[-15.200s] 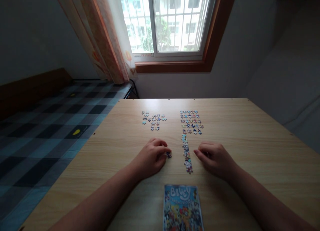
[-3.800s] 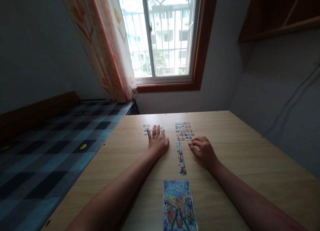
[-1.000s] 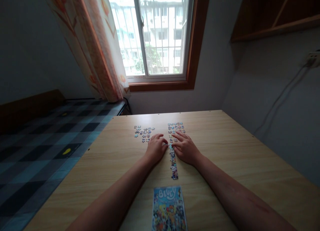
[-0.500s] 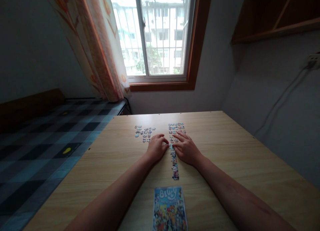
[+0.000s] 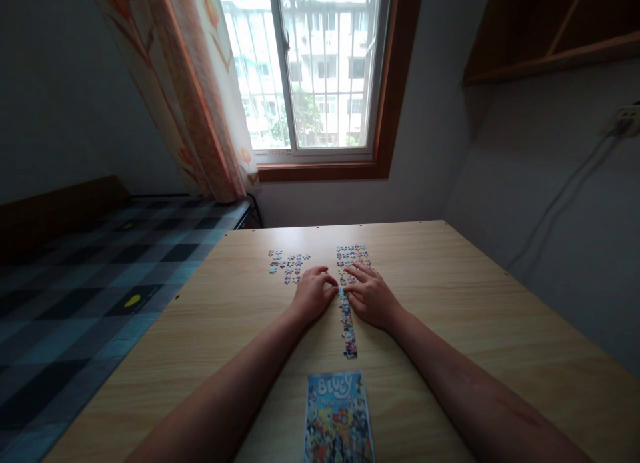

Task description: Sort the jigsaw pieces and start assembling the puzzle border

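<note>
A narrow strip of joined jigsaw pieces (image 5: pixel 349 326) runs lengthwise along the wooden table in front of me. At its far end, my left hand (image 5: pixel 315 293) is closed, thumb and forefinger pinched at the strip's left edge on a small light-blue jigsaw piece (image 5: pixel 342 291). From the other side, my right hand (image 5: pixel 371 295) rests with its fingers apart, fingertips touching the strip's far end and reaching over nearby pieces. Beyond my right hand lie rows of loose jigsaw pieces (image 5: pixel 352 248). Another scattered group of loose pieces (image 5: pixel 293 259) lies beyond my left hand.
A Bluey picture card or box (image 5: pixel 339 416) lies nearest me on the table (image 5: pixel 225 356). To the left stands a bed with a checked cover (image 5: pixel 100 303). A window (image 5: pixel 325 76) with a floral curtain (image 5: pixel 190 96) is behind the table; a shelf (image 5: pixel 550 66) hangs at the right.
Both hands stay at the strip's far end with barely any movement. The whole view has shifted very slightly.
</note>
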The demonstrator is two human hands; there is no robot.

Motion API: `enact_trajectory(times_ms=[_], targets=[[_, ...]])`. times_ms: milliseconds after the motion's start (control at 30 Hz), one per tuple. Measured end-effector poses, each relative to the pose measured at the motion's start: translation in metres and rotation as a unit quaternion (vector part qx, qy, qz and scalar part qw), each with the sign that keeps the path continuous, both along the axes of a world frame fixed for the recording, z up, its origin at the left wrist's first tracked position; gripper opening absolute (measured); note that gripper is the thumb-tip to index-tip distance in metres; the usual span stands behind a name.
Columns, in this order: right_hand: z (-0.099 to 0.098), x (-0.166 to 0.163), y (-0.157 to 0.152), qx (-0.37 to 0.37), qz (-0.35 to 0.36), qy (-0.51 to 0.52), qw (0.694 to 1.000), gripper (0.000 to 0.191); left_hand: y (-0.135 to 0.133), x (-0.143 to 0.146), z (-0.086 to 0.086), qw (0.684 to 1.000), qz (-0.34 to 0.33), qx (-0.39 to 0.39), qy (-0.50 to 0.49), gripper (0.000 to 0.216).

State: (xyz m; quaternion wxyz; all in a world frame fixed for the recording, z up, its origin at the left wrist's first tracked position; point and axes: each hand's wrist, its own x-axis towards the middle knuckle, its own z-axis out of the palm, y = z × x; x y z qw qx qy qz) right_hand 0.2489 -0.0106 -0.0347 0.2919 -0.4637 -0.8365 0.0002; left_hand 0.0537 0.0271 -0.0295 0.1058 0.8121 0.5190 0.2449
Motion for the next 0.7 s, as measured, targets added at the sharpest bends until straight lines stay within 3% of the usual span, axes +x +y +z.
enact_trajectory(times_ms=[300, 500, 700], targets=[[-0.0051, 0.0011, 0.0032, 0.018, 0.007, 0.040, 0.999, 0.023, -0.0042, -0.0014, 0.0004, 0.999, 0.003, 0.028, -0.043, 0.016], [-0.0044, 0.0075, 0.0058, 0.056, -0.048, 0.140, 0.987, 0.024, -0.0008, -0.0075, 0.0000, 0.995, 0.012, 0.019, -0.098, 0.022], [-0.0060, 0.0077, 0.0052, 0.027, -0.054, 0.088, 0.994, 0.019, -0.0015, -0.0061, -0.0033, 0.996, 0.024, 0.027, -0.084, 0.021]])
